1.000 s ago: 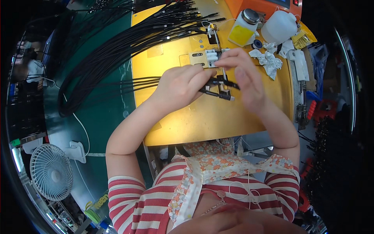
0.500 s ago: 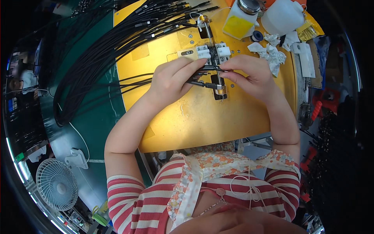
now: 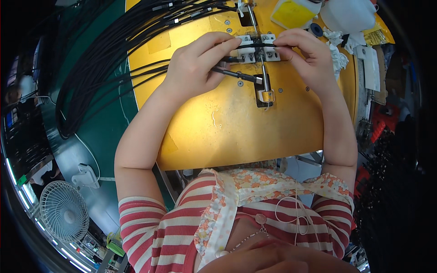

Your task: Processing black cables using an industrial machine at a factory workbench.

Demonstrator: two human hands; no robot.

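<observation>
A thin black cable (image 3: 257, 45) is stretched level between my two hands, across a pair of white clamp blocks (image 3: 246, 51) on the yellow board. My left hand (image 3: 193, 68) pinches it at the left block between thumb and forefinger. At the right block, my right hand (image 3: 312, 59) has thumb and fingertips closed on its other end. Below the fingers of my left hand, a second black cable with a metal-tipped plug (image 3: 246, 77) sticks out toward a metal rod (image 3: 265, 75). Whether the left fingers also grip that one is hidden.
A large bundle of black cables (image 3: 86, 77) spreads over the green mat and the yellow board (image 3: 227, 141). At the back right are a white bottle with a yellow label (image 3: 293, 14), a white jug (image 3: 348, 16) and crumpled tissues (image 3: 337, 59). A white fan (image 3: 65, 211) stands at lower left.
Both hands have moved farther from me, bringing the cable from the near side of the white blocks to across them. The whole view has shifted slightly.
</observation>
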